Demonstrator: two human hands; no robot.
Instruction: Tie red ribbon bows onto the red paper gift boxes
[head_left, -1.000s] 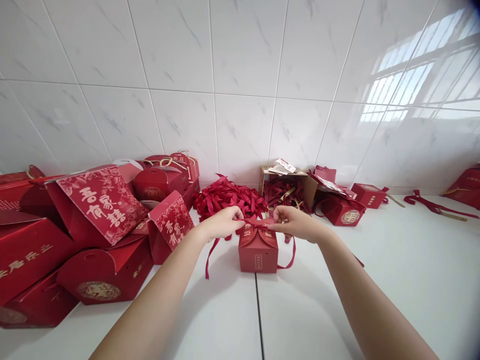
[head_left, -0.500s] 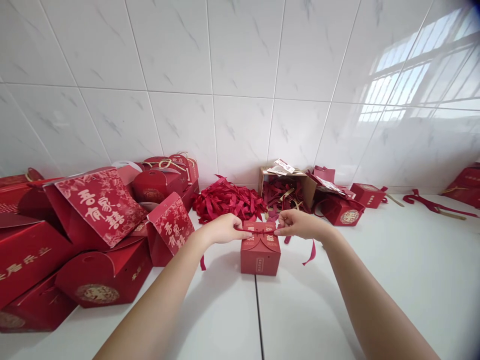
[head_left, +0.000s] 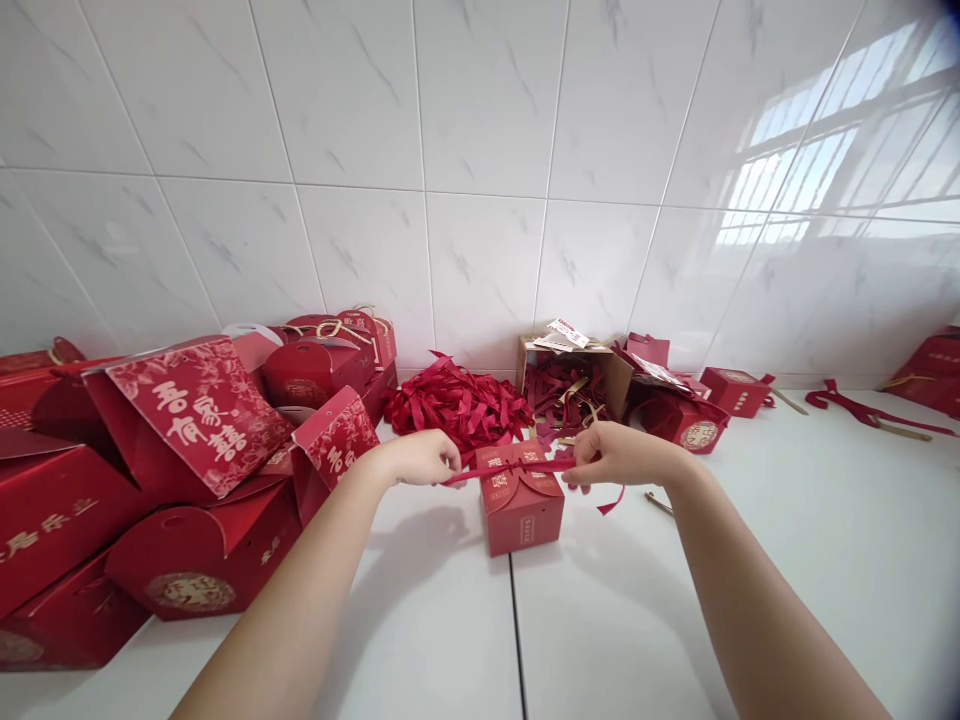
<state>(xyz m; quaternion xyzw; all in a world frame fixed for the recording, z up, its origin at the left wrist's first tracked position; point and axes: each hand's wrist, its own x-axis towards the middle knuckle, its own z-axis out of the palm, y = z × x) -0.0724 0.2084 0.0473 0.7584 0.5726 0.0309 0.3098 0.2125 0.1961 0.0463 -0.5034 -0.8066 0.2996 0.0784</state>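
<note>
Left hand (head_left: 422, 460) pinches one side of the red ribbon (head_left: 553, 466); right hand (head_left: 621, 455) pinches the other. Ribbon runs near-straight across the top of the small red box (head_left: 525, 530). Box sits upright on the white table (head_left: 607, 630), between the hands, at the dark seam (head_left: 517, 620). Ribbon heap (head_left: 457, 400) behind it, stacked boxes (head_left: 199, 550) left.

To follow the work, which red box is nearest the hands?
The small box before the ribbon pile: it alone has a ribbon stretched between left hand and right hand.
</note>
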